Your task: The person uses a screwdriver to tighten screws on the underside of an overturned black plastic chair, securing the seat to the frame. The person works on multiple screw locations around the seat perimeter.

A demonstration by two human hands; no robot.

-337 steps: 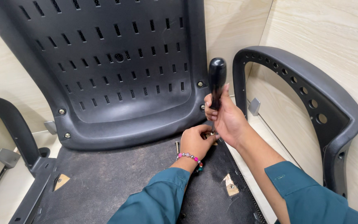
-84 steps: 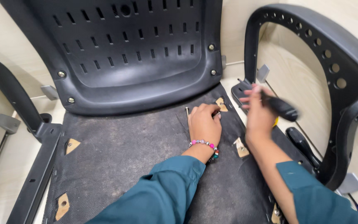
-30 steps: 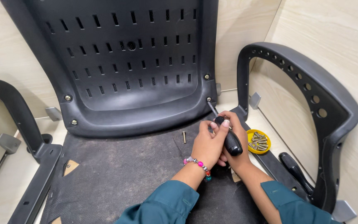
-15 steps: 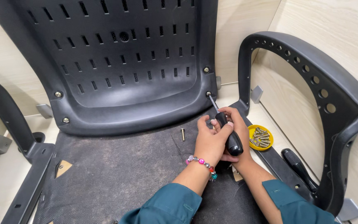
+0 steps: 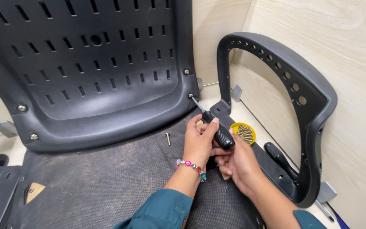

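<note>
A person in teal sleeves works a black-handled screwdriver at the centre of the frame, both hands wrapped around it. The left hand, a beaded bracelet at its wrist, has its fingers closed around the upper part of the handle, thumb lying along it; the right hand, just below and to the right, grips the handle's butt end with curled fingers. The tool's metal shaft slants up and to the left, its tip touching a screw at the lower right corner of a black perforated chair back, which fills the upper left of the frame. The chair back stands over the dark fabric underside of the seat spreading across the lower left. A loose screw lies on that fabric just left of the left hand. To the right of the hands, a small yellow dish of screws sits beside the base of a curved black armrest that arches through the right of the frame, against pale wood panelling.
</note>
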